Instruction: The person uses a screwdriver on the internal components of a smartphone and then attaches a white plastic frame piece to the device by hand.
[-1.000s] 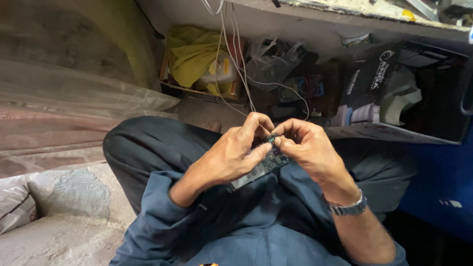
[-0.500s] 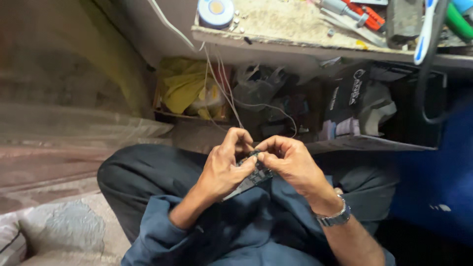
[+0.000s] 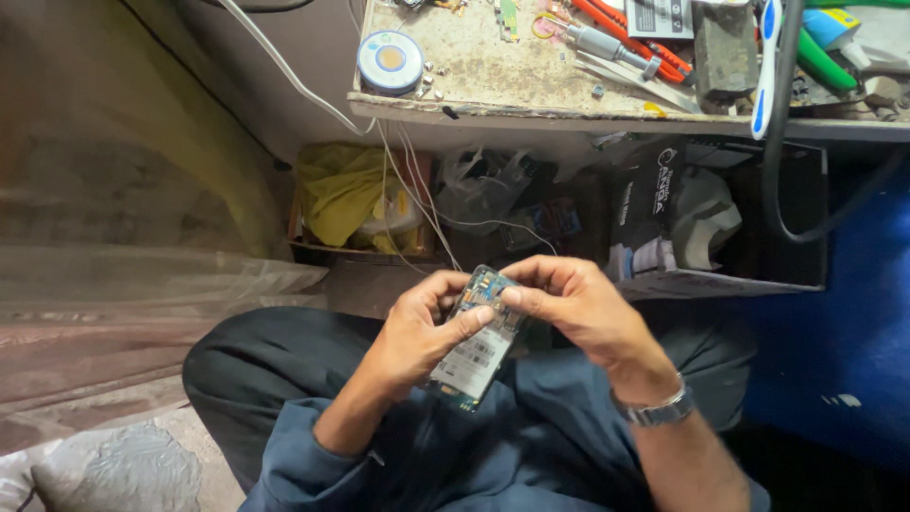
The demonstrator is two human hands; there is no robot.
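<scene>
I hold a small phone circuit board (image 3: pixel 477 341) over my lap, its long side tilted, with a pale label on its lower half. My left hand (image 3: pixel 417 337) grips the board from the left, thumb laid across its face. My right hand (image 3: pixel 578 308) holds its upper end, fingertips pinching the top edge. A metal watch (image 3: pixel 654 410) sits on my right wrist. My legs in dark blue trousers (image 3: pixel 275 370) lie below.
A dirty workbench (image 3: pixel 531 81) runs across the top with a solder reel (image 3: pixel 391 59), red-handled pliers (image 3: pixel 640 43), a green tool (image 3: pixel 820 57) and a black cable (image 3: pixel 777 171). Under it sit a yellow bag (image 3: pixel 346 194), clear bags and a dark box (image 3: pixel 664 204).
The view has tilted up, showing more of the workbench. My hands have turned the board so its labelled face shows, and my left thumb now lies across it.
</scene>
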